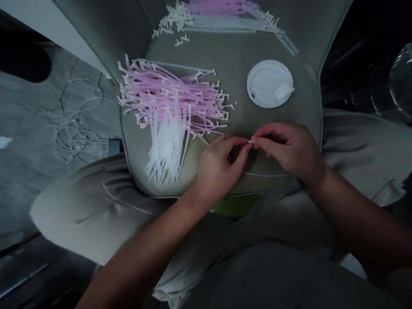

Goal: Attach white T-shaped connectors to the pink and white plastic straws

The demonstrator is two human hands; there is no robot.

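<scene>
The person's left hand (219,165) and right hand (289,152) meet above a grey-green padded cushion (234,53), fingers drawn closed, pinching a tiny white plastic piece (250,141) between their tips, though the exact grip is partly hidden. Just left of them lies a large, loose heap of thin pink and white plastic strips with small forked ends (170,107), many still crossed and tangled, while a straighter bundle of pink and pale strips (219,17) sits farther off along the cushion's far edge, beyond a round white plastic lid (269,83).
</scene>
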